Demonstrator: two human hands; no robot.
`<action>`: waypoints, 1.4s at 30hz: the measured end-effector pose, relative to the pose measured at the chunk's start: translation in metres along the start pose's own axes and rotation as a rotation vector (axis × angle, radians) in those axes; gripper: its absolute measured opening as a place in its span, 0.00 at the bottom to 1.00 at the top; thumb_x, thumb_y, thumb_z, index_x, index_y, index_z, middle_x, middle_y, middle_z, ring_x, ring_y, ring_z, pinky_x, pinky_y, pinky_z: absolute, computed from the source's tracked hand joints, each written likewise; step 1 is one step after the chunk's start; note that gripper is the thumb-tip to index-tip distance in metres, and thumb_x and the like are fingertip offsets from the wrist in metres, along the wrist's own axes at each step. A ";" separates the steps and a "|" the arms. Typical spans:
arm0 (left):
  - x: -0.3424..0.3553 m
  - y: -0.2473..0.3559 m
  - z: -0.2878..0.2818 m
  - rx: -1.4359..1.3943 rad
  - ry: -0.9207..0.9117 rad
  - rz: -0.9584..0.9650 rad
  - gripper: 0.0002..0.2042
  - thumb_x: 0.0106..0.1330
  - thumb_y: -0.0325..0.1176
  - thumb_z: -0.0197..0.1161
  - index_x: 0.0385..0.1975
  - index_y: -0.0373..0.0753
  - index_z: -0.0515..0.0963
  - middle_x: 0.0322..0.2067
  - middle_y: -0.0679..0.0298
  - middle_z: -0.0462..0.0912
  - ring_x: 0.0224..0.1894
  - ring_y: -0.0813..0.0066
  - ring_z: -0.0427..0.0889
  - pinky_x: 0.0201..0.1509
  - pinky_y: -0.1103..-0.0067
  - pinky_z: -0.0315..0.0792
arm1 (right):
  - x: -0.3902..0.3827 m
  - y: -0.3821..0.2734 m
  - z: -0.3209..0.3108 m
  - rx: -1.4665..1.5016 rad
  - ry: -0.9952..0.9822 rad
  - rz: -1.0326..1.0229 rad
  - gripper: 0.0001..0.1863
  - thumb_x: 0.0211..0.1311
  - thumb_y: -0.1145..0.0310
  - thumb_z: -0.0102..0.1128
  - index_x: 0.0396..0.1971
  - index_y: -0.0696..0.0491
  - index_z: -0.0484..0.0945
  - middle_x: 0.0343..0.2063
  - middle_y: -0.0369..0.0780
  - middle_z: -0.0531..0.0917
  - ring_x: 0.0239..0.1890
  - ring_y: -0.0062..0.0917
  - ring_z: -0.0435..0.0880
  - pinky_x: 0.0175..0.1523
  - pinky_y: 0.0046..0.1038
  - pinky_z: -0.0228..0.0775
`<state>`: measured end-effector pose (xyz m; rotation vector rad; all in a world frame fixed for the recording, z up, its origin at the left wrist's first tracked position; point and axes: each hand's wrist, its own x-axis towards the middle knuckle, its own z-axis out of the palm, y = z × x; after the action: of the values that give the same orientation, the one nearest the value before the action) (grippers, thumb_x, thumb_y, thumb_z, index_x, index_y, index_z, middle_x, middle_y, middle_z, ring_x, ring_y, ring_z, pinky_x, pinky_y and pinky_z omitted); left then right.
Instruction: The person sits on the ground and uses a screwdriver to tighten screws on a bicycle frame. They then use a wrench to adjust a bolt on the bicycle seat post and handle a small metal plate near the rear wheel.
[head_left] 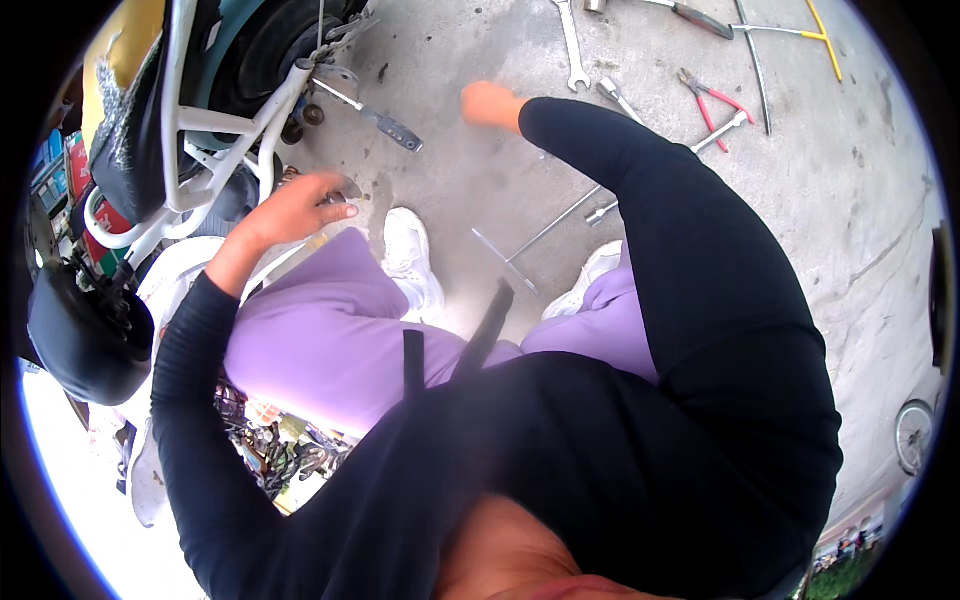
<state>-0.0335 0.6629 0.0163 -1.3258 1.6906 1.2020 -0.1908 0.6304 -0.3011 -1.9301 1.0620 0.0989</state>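
Observation:
My left hand (298,210) is beside the white tubular frame (215,122) of a scooter or motorbike, above my left knee. Its fingers are bent, and a small greyish piece (349,187) shows at the fingertips, too blurred to name. My right hand (490,105) reaches out over the concrete floor in a closed fist; whatever may be inside is hidden. Between the frame and that fist is a screwdriver-like tool (398,132) with a dark grey handle. An open-ended wrench (572,45) lies past my right hand.
Red-handled pliers (715,100), a T-handle wrench (545,232), a socket wrench (620,98) and a yellow-handled T-bar (822,38) lie on the floor (850,190). A black wheel (265,60) is at the upper left. My white shoes (408,255) stand between the tools.

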 end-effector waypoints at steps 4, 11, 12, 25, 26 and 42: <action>0.027 0.027 0.030 -0.049 -0.257 0.231 0.17 0.60 0.39 0.60 0.39 0.29 0.74 0.35 0.47 0.77 0.40 0.51 0.77 0.44 0.68 0.69 | 0.023 0.021 -0.036 0.350 -0.374 -0.167 0.11 0.53 0.68 0.47 0.23 0.57 0.78 0.25 0.41 0.80 0.28 0.35 0.81 0.28 0.33 0.74; 0.207 0.025 0.111 -0.098 0.392 0.236 0.15 0.54 0.37 0.64 0.33 0.32 0.73 0.32 0.49 0.76 0.37 0.50 0.75 0.39 0.65 0.69 | -0.046 0.114 -0.129 0.026 0.069 -0.366 0.10 0.49 0.68 0.51 0.27 0.58 0.77 0.22 0.47 0.80 0.28 0.37 0.81 0.31 0.37 0.72; 0.222 0.023 0.117 -0.143 0.519 0.175 0.15 0.53 0.37 0.65 0.32 0.33 0.73 0.33 0.50 0.76 0.38 0.50 0.75 0.40 0.64 0.68 | -0.073 0.118 -0.131 -0.076 -0.005 -0.330 0.09 0.49 0.68 0.53 0.26 0.58 0.77 0.24 0.46 0.80 0.28 0.37 0.81 0.32 0.37 0.72; 0.271 0.008 0.136 0.023 0.623 0.192 0.09 0.49 0.31 0.63 0.26 0.36 0.72 0.32 0.53 0.76 0.41 0.53 0.75 0.43 0.63 0.70 | -0.207 0.126 -0.040 -0.734 0.011 -0.042 0.02 0.45 0.73 0.56 0.23 0.54 0.76 0.21 0.39 0.79 0.23 0.27 0.82 0.23 0.26 0.74; 0.271 0.007 0.136 0.028 0.610 0.174 0.08 0.49 0.30 0.63 0.26 0.36 0.72 0.31 0.53 0.76 0.41 0.53 0.75 0.43 0.63 0.70 | -0.207 0.124 -0.044 -0.757 -0.013 -0.044 0.02 0.45 0.73 0.56 0.22 0.53 0.76 0.21 0.39 0.79 0.23 0.27 0.82 0.23 0.26 0.74; 0.278 -0.009 0.148 -0.286 0.772 0.201 0.08 0.47 0.25 0.60 0.26 0.33 0.71 0.29 0.51 0.73 0.36 0.49 0.74 0.38 0.63 0.69 | 0.026 0.053 -0.110 -0.529 0.362 -0.533 0.11 0.48 0.75 0.53 0.35 0.51 0.72 0.32 0.43 0.74 0.27 0.37 0.81 0.28 0.35 0.73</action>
<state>-0.1026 0.7029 -0.2887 -2.0126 2.2802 1.1455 -0.2477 0.5207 -0.2833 -2.7299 0.7479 -0.3086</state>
